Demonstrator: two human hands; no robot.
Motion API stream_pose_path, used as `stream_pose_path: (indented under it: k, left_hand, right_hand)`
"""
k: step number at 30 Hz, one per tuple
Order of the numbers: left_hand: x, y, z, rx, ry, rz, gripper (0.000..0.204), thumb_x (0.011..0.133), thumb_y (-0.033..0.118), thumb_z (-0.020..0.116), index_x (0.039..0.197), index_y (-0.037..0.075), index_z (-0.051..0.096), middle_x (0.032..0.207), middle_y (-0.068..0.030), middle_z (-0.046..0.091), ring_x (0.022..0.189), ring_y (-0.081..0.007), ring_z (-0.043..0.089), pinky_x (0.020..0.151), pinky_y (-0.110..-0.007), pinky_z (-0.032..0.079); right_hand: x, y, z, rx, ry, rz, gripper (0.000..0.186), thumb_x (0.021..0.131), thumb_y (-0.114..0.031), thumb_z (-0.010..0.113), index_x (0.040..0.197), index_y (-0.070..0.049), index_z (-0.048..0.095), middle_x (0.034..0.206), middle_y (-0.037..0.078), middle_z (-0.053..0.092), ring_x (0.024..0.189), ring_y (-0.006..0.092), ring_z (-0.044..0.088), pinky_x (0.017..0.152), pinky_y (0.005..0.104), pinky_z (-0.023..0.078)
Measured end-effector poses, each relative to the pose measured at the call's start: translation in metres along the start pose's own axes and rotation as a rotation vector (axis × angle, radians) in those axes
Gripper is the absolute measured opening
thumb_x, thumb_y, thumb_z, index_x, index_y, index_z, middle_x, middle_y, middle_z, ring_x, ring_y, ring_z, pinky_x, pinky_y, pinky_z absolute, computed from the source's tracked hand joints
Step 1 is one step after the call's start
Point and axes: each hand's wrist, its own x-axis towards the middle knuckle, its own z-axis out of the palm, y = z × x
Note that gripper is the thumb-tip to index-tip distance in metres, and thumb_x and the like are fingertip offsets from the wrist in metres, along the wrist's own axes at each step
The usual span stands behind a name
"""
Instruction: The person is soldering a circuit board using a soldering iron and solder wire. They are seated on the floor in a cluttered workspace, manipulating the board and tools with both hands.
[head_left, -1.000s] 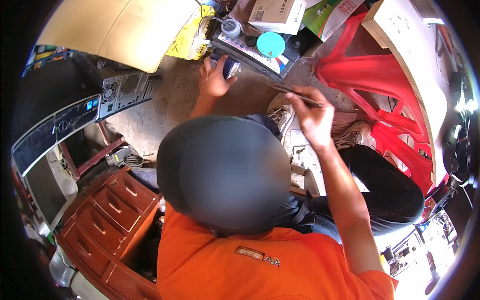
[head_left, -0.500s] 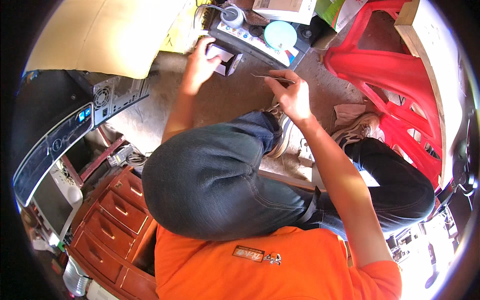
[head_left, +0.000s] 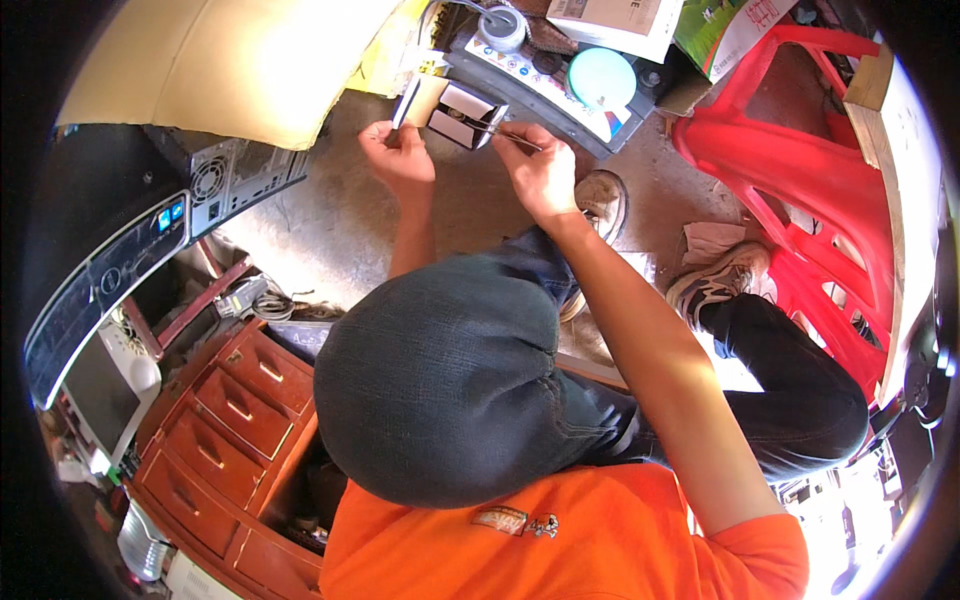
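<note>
Pinched at its left edge by my left hand point(head_left: 402, 158), a small box point(head_left: 452, 128) with a raised flap lies open on the floor at the far middle. Its inside shows white panels and dark gaps; the small contents are too small to make out. My right hand point(head_left: 540, 172) is closed on thin metal tweezers point(head_left: 515, 137). Their tips reach leftward into the box's opening. Against the box's far side stands a dark battery-like block point(head_left: 540, 108), with a round turquoise lid point(head_left: 601, 79) and a grey-white pot point(head_left: 501, 30) on top.
A red plastic stool point(head_left: 800, 150) stands at the right beside a wooden-edged board point(head_left: 870, 95). On the left are a computer tower point(head_left: 105, 240) and a brown drawer cabinet point(head_left: 220, 420). Yellowish cardboard point(head_left: 230, 70) hangs over the far left. My bent knee point(head_left: 440, 360) rises below the hands.
My right hand has carried the tweezers left to the box. My left hand has gone from spread fingers beside the box to a pinch on its edge, and the flap now stands up.
</note>
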Motion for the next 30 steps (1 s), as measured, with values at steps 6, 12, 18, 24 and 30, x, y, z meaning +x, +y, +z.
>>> stream_pose_path:
  k: [6,12,18,24,30]
  left_hand:
    - [0.006,0.006,-0.002,0.078,-0.012,-0.046,0.022,0.094,-0.002,0.066,0.11,0.002,0.051,0.086,-0.0053,0.059,0.071,-0.0117,0.058,0.068,-0.029,0.05]
    - [0.004,0.006,-0.009,0.044,-0.078,-0.019,0.022,0.094,-0.003,0.067,0.11,0.002,0.051,0.092,-0.009,0.064,0.075,-0.0147,0.066,0.07,-0.029,0.052]
    - [0.005,0.011,-0.009,0.08,-0.085,-0.107,0.023,0.094,-0.003,0.067,0.111,0.001,0.052,0.094,-0.009,0.064,0.077,-0.0163,0.069,0.072,-0.03,0.053]
    - [0.003,0.01,-0.012,0.089,-0.124,-0.088,0.027,0.093,-0.001,0.069,0.114,0.001,0.052,0.101,-0.0101,0.064,0.08,-0.0149,0.065,0.074,-0.03,0.053]
    - [0.005,0.003,-0.022,0.152,-0.159,-0.009,0.029,0.093,0.006,0.072,0.116,0.001,0.055,0.105,-0.0095,0.064,0.082,-0.0145,0.06,0.075,-0.031,0.051]
  right_hand:
    - [0.01,0.001,0.012,-0.199,-0.035,-0.227,0.018,0.088,-0.014,0.076,0.104,-0.006,0.078,0.1,0.017,0.077,0.092,0.0332,0.075,0.084,0.0384,0.059]
    - [0.017,0.007,0.016,-0.255,-0.069,-0.291,0.016,0.088,-0.014,0.076,0.102,-0.007,0.077,0.098,0.015,0.076,0.094,0.0348,0.072,0.087,0.0411,0.057]
    - [0.023,0.012,0.021,-0.256,-0.076,-0.251,0.018,0.089,-0.016,0.075,0.103,-0.006,0.078,0.1,0.015,0.076,0.096,0.0346,0.073,0.089,0.0413,0.057]
    - [0.028,0.007,0.022,-0.217,-0.075,-0.181,0.018,0.089,-0.017,0.075,0.103,-0.006,0.079,0.101,0.015,0.077,0.095,0.0335,0.074,0.087,0.0394,0.058]
    - [0.011,-0.029,0.005,0.05,-0.077,0.045,0.022,0.091,-0.017,0.078,0.107,-0.002,0.079,0.091,0.01,0.08,0.077,0.012,0.071,0.076,0.0276,0.056]
